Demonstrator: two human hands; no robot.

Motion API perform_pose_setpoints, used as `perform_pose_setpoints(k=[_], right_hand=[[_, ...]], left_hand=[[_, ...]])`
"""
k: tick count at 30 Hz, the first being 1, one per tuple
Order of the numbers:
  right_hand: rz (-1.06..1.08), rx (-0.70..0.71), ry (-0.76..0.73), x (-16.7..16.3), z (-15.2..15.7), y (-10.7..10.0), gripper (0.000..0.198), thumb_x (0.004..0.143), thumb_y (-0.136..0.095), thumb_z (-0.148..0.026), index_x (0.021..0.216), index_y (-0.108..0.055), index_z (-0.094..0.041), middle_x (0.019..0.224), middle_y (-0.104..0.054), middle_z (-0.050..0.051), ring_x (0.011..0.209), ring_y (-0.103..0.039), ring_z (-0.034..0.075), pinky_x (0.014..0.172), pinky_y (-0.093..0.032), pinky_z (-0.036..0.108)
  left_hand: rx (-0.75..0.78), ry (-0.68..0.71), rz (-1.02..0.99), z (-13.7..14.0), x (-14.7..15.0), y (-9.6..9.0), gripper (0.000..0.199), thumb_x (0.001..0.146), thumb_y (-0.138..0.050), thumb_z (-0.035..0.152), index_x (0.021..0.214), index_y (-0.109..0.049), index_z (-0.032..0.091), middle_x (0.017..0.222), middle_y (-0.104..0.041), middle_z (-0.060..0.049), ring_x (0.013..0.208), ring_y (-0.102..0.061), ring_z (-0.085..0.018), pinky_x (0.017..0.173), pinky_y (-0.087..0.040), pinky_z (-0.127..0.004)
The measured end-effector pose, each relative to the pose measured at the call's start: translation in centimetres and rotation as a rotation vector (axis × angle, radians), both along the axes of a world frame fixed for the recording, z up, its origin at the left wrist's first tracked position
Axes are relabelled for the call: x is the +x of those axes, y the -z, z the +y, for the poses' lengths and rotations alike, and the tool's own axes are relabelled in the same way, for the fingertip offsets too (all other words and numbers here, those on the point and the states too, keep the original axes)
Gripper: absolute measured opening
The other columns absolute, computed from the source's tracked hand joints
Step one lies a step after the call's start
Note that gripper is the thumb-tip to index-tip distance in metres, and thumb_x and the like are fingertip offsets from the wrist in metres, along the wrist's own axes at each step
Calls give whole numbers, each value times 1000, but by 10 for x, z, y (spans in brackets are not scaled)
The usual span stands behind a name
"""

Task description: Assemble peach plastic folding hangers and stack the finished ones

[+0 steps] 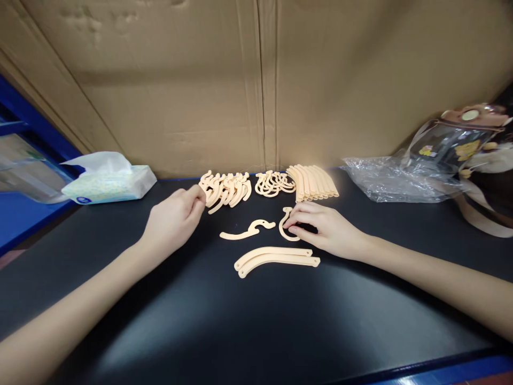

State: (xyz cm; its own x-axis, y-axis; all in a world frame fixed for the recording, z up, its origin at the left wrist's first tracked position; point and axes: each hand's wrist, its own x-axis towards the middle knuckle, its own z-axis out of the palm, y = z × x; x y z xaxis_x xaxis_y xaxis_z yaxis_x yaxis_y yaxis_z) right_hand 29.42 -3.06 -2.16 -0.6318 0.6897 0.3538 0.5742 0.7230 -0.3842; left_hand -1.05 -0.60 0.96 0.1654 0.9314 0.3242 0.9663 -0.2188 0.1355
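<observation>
Head view, as I stood there: a tissue pack point(108, 186) sat toward the back left corner of the black table point(248, 326), and in from it came the person's left hand point(172, 215), fingers curled closely together at the near left side of a heap of hooked pieces point(230, 191) along the back edge; whether they held one, I couldn't tell. A loose hooked piece point(238, 236) lay in front of that heap, with two curved strips point(280, 259) side by side nearer the front edge. A cluster of ring-like pieces point(272, 189) lay at the back edge, and in front of it a C-shaped piece point(281, 229), touched by the right hand point(320, 227); its thumb and forefinger stood narrow, though I couldn't tell if they pinched it. Behind that hand a row of long strips point(315, 183) lay packed together, with a clear plastic wrapper point(393, 181) and a transparent bag point(444, 144) toward the back right corner. The step in hand looked to me like laying out single pieces; the next move called for a light fingertip grip, without nudging the loose ones.
</observation>
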Motion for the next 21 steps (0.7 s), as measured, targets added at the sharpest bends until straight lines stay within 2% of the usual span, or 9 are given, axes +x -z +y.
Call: perform_pose_setpoints(k=[2, 4, 7, 11, 15, 21], right_hand=[[-2, 3, -2, 0, 0, 0, 20, 94, -45, -23, 98, -65, -22, 99, -63, 5, 103, -59, 19, 82, -47, 31], [-4, 8, -3, 0, 0, 0, 20, 94, -45, -23, 98, -65, -22, 100, -63, 5, 103, -58, 20, 83, -47, 32], [-4, 9, -1, 0, 0, 0, 20, 94, -46, -22, 97, -65, -22, 99, -63, 5, 105, -58, 20, 83, -47, 32], [2, 10, 2, -1, 0, 0, 20, 94, -46, -22, 97, -66, -22, 98, -64, 5, 104, -58, 20, 83, -47, 32], [9, 15, -9, 0, 1, 0, 20, 94, -46, -22, 97, -66, -22, 99, -64, 5, 103, -59, 20, 83, -47, 32], [-6, 9, -1, 0, 0, 0, 19, 94, -46, -23, 97, -65, -22, 100, -63, 4, 103, -58, 19, 83, -47, 31]], left_hand=[[79, 12, 4, 6, -4, 3, 17, 87, -36, 33, 86, -50, 22, 89, -61, -6, 84, -55, -24, 62, -32, -28], [92, 32, -8, 10, -7, 7, 22, 87, -41, 41, 87, -52, 22, 91, -61, -6, 86, -54, -24, 63, -33, -28], [27, 31, -71, 16, -9, 12, 30, 85, -46, 51, 82, -55, 22, 81, -60, -4, 77, -54, -22, 61, -34, -28], [-6, 23, -121, 18, -8, 14, 30, 82, -50, 51, 82, -58, 22, 80, -60, -3, 75, -55, -21, 59, -33, -26], [-32, -58, -183, 19, -8, 13, 29, 78, -55, 51, 80, -61, 22, 82, -64, -4, 72, -56, -20, 57, -32, -26], [-92, -155, -238, 18, -9, 12, 35, 72, -58, 56, 78, -64, 22, 74, -65, -3, 64, -55, -19, 52, -30, -25]])
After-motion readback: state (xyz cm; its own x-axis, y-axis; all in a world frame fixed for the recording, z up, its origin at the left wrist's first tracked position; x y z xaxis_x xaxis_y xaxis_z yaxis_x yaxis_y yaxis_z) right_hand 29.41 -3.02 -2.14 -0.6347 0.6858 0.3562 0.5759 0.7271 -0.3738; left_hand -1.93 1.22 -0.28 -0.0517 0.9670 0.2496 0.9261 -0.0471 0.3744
